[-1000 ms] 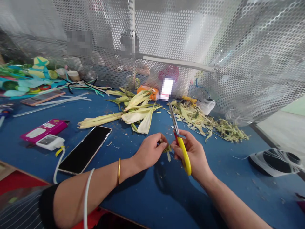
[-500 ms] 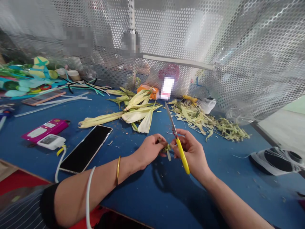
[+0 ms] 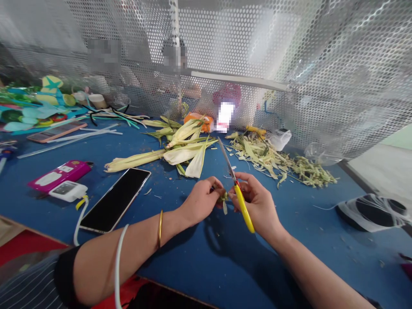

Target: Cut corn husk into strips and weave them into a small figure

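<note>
Pinched in the fingertips of my left hand [image 3: 204, 198] is a small green piece of plant husk [image 3: 224, 201], its pale end hanging down. My right hand [image 3: 255, 206] carries scissors [image 3: 243, 206] with yellow handles; their blades point away from me, toward the back of the table. The right fingertips come close to the husk piece, and whether they touch it I cannot tell. Beyond my hands lie long pale corn husks [image 3: 183, 153]. A heap of cut husk strips [image 3: 257, 154] and a pile of small green knotted pieces [image 3: 313, 172] lie to the right.
A black phone [image 3: 116, 199] and a magenta device [image 3: 59, 175] with a white cable lie left on the blue table [image 3: 180, 266]. A spool of clear thread [image 3: 370, 212] is at right. A perforated metal screen [image 3: 238, 47] stands behind, with a lit phone [image 3: 225, 116] before it.
Both hands stay almost in place. The scissors have shifted slightly left, and the husk piece has turned a little in my left fingers.
</note>
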Demonstrator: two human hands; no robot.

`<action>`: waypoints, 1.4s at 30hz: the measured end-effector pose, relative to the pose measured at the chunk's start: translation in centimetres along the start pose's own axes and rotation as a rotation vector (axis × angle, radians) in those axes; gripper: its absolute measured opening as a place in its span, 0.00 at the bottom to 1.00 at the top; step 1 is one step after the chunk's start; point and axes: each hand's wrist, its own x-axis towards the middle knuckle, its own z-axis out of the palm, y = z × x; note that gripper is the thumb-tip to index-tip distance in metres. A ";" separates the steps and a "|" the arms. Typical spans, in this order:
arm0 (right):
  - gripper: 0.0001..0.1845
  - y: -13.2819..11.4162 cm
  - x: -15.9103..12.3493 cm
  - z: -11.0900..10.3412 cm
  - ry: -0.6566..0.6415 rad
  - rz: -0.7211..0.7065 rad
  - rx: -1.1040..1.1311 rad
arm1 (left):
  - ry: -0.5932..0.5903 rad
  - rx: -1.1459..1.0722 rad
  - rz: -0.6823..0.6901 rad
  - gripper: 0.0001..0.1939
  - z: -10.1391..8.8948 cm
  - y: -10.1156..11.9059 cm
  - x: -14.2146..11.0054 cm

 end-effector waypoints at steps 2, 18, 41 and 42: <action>0.23 0.1 -0.1 0.0 0.003 -0.018 -0.005 | 0.010 -0.097 -0.039 0.11 0.2 -0.1 0.0; 0.25 -0.6 0.2 -0.2 0.116 0.022 0.063 | -0.041 -0.301 -0.189 0.15 -0.3 0.9 -0.2; 0.28 -0.9 0.1 -0.4 0.070 0.156 0.219 | -0.087 -0.090 0.054 0.08 -0.6 1.1 -0.1; 0.28 -0.9 0.1 -0.3 0.067 0.160 0.222 | -0.101 -0.098 0.063 0.07 -0.6 1.2 -0.2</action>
